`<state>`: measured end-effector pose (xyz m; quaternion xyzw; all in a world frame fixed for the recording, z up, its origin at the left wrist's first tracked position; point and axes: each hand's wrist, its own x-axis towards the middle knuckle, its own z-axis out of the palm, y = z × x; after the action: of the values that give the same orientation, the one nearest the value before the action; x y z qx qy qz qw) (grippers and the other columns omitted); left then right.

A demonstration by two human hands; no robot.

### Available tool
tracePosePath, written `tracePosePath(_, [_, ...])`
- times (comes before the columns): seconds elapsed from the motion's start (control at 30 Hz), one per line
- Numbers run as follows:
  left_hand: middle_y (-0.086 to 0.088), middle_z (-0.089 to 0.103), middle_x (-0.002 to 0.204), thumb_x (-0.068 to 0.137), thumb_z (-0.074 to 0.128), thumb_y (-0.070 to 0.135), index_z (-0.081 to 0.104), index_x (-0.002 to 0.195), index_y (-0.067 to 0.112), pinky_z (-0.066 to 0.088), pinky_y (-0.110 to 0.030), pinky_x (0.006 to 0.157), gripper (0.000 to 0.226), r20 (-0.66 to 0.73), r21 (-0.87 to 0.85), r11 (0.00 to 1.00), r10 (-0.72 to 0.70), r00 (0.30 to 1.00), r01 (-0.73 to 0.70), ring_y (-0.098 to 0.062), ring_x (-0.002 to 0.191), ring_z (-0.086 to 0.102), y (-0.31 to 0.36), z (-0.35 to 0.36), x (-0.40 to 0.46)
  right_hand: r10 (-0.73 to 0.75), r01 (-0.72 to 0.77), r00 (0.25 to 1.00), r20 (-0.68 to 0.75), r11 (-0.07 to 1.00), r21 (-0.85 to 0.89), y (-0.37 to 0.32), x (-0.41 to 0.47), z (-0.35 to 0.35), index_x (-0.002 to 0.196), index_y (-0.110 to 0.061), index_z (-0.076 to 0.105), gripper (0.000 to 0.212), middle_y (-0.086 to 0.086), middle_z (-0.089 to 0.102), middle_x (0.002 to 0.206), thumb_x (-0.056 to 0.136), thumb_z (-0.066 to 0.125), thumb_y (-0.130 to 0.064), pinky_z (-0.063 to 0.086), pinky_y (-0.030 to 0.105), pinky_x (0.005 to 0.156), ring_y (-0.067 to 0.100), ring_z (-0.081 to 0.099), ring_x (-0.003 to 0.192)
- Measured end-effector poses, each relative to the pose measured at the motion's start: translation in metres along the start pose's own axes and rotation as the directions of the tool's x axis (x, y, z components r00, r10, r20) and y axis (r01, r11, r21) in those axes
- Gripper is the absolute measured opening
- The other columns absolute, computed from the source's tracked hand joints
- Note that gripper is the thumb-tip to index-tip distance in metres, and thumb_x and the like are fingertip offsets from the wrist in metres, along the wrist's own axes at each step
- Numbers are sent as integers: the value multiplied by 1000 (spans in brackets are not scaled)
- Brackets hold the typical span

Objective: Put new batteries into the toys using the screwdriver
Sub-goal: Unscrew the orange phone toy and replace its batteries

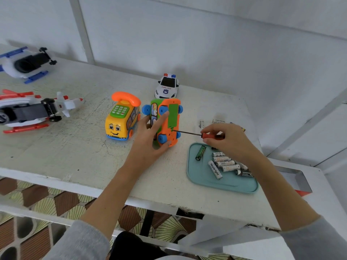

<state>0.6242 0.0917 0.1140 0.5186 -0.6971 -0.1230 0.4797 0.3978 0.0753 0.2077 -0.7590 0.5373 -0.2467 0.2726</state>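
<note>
Screwdriver sits in our right hand, fingers pinched round its red handle, tip at the screw below the green battery cover of the orange bus toy. Our left hand grips that toy, tipped on its side on the desk, underside w/ blue wheels facing right. Just right, a teal tray holds loose batteries. Yellow phone bus stands beside; police car behind.

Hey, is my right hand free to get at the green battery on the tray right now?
Probably not yet. The right hand grips the screwdriver, its tip at the orange toy. The green battery lies uncovered on the tray just below, an easy reach once the screwdriver is down.
</note>
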Motion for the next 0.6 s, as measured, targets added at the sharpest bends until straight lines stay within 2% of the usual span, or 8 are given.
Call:
tracePosePath(0.03, [-1, 25, 130, 82, 72, 13, 25, 143, 33, 21, 7, 92, 80, 3, -10, 1000, -12, 1000, 12, 7, 113, 26, 1, 0, 0, -17, 18, 1000, 21, 997, -73, -1, 0, 0, 99, -20, 70, 16, -5, 67, 88, 84, 64, -18, 51, 20, 76, 7, 61, 80])
tracePosePath(0.1, [0, 25, 131, 82, 72, 10, 25, 143, 32, 23, 6, 92, 80, -2, -30, 999, -26, 1000, 26, 6, 114, 27, 1, 0, 0, -26, 32, 999, 46, 992, -125, -4, 1, 0, 92, -16, 70, 17, -12, 64, 70, 92, 55, -23, 41, 8, 58, -4, 55, 59])
tracePosePath(0.17, [-1, 26, 130, 81, 73, 8, 26, 142, 32, 23, 6, 92, 81, -5, -31, 999, -27, 1000, 27, 7, 113, 28, 3, -1, 0, -18, 23, 999, 42, 992, -127, -4, 1, -1, 77, -7, 66, 30, -14, 52, 51, 95, 49, -23, 32, 10, 44, -2, 45, 41])
tracePosePath(0.23, [-2, 26, 129, 80, 74, 8, 26, 141, 31, 23, 7, 92, 81, -2, -16, 1000, -18, 1000, 18, 17, 111, 27, 4, -1, 1, -55, 60, 998, 28, 982, -179, -3, 0, -2, 76, -12, 64, 24, -12, 52, 56, 94, 52, -22, 30, 13, 48, 2, 43, 46])
tracePosePath(0.3, [-4, 27, 130, 80, 74, 7, 25, 140, 33, 21, 8, 91, 81, 3, -11, 1000, -19, 1000, 19, 26, 111, 23, 5, -2, 1, -88, 88, 996, 10, 981, -174, -3, 0, -4, 86, -18, 67, 8, -8, 58, 70, 88, 60, -20, 40, 19, 58, 3, 49, 61])
tracePosePath(0.4, [-8, 28, 135, 81, 73, 10, 25, 141, 34, 20, 8, 92, 81, 11, 0, 1000, -22, 1000, 22, 15, 113, 25, 5, -2, 1, -133, 134, 991, 15, 981, -144, -3, -1, -6, 91, -21, 63, 15, -6, 55, 82, 80, 69, -13, 47, 26, 69, 4, 51, 70])
tracePosePath(0.5, [-7, 28, 133, 81, 73, 8, 25, 142, 32, 20, 7, 92, 81, 3, -2, 1000, -10, 1000, 10, 27, 114, 19, 4, -1, 0, -149, 151, 989, 22, 973, -172, -5, 0, -4, 98, -18, 62, 13, -3, 56, 87, 85, 64, -17, 39, 8, 65, 0, 48, 68])
tracePosePath(0.6, [-2, 26, 132, 81, 73, 10, 26, 143, 32, 22, 7, 93, 81, 3, -20, 1000, -17, 1000, 17, 26, 114, 21, 2, -1, 0, -110, 115, 993, 35, 968, -221, -3, 2, -3, 95, -8, 68, 19, -2, 63, 79, 92, 53, -21, 36, 12, 54, 4, 46, 60])
